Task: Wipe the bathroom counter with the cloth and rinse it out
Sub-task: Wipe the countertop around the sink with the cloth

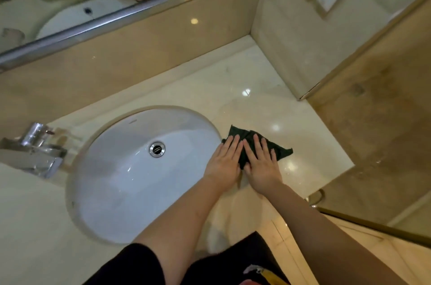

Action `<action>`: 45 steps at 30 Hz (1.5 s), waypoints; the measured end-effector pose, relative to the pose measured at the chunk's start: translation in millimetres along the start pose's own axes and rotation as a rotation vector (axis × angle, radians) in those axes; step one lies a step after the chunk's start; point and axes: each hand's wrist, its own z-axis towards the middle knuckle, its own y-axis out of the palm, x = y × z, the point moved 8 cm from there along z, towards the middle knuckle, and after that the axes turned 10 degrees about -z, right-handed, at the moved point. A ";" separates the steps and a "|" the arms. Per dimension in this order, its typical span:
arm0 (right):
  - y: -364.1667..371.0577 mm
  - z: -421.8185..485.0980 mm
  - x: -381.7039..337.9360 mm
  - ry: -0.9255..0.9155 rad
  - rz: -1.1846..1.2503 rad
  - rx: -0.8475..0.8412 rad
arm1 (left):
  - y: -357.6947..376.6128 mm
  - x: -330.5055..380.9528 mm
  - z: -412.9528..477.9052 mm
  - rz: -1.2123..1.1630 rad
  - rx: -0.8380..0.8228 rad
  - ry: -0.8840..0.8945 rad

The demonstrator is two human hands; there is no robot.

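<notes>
The dark, crumpled cloth (256,145) lay flat on the glossy pale stone counter (268,103), just right of the smooth white oval sink (112,180). The left hand (225,163) and right hand (262,166) pressed down on it side by side, fingers straight. A chrome tap (35,147) stood at the sink's left.

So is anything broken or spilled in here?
Nothing stands out. The left hand and right hand press the dark cloth flat on the counter beside the sink; no spill or crack shows.
</notes>
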 end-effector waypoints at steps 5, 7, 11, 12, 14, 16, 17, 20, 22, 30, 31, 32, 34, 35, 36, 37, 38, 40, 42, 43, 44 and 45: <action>-23.8 51.4 -5.0 -0.023 -0.008 0.015 | -29.6 -33.7 39.3 0.050 0.000 0.019; -35.2 75.5 -10.7 -0.037 -0.023 0.015 | -44.5 -51.4 55.6 0.069 0.014 0.003; -61.0 127.3 -26.6 -0.106 -0.076 0.044 | -74.2 -90.1 83.5 0.010 0.046 -0.080; -67.0 140.0 -30.7 -0.130 -0.085 0.060 | -79.8 -98.1 89.2 0.007 0.056 -0.103; -79.5 163.9 -37.5 -0.168 -0.101 0.086 | -91.2 -110.5 101.3 -0.003 0.077 -0.130; -89.8 184.2 -42.8 -0.193 -0.127 0.108 | -101.4 -121.6 113.3 -0.012 0.086 -0.160; -94.2 193.2 -44.7 -0.202 -0.138 0.119 | -105.8 -127.0 119.1 -0.017 0.091 -0.180; -106.2 219.0 -51.5 -0.228 -0.146 0.118 | -118.2 -141.5 135.1 -0.034 0.104 -0.233; -112.5 231.3 -58.5 -0.232 -0.149 0.119 | -125.4 -150.0 139.8 -0.023 0.126 -0.255; -114.6 237.1 -131.6 -0.289 -0.147 0.136 | -131.7 -211.6 100.8 -0.051 0.177 -0.367; -113.1 234.9 -146.6 -0.313 -0.145 0.131 | -131.2 -221.8 89.2 -0.057 0.183 -0.381; -111.0 232.2 -162.5 -0.339 -0.143 0.124 | -130.7 -232.3 76.5 -0.062 0.190 -0.397; -106.2 225.5 -195.7 -0.388 -0.143 0.120 | -126.8 -254.3 49.5 -0.065 0.200 -0.442; -104.0 221.3 -212.7 -0.411 -0.143 0.120 | -124.5 -265.1 35.8 -0.067 0.208 -0.469; -101.1 216.5 -229.9 -0.433 -0.144 0.117 | -121.7 -275.6 21.5 -0.074 0.215 -0.499; -97.1 211.1 -247.7 -0.456 -0.150 0.110 | -118.3 -286.6 6.3 -0.086 0.224 -0.530; -94.0 205.9 -263.4 -0.478 -0.157 0.104 | -115.6 -296.1 -7.3 -0.095 0.235 -0.556; -86.2 193.0 -301.2 -0.537 -0.171 0.096 | -107.7 -319.9 -41.6 -0.104 0.259 -0.619; -79.7 181.5 -338.3 -0.599 -0.176 0.089 | -100.7 -341.5 -74.0 -0.120 0.286 -0.673; -76.8 176.7 -355.0 -0.626 -0.176 0.083 | -96.7 -350.3 -88.0 -0.127 0.300 -0.705; -74.3 172.6 -369.8 -0.648 -0.179 0.076 | -93.7 -357.0 -99.1 -0.135 0.315 -0.742; -71.8 169.4 -382.1 -0.663 -0.186 0.068 | -91.9 -362.4 -108.9 -0.147 0.333 -0.789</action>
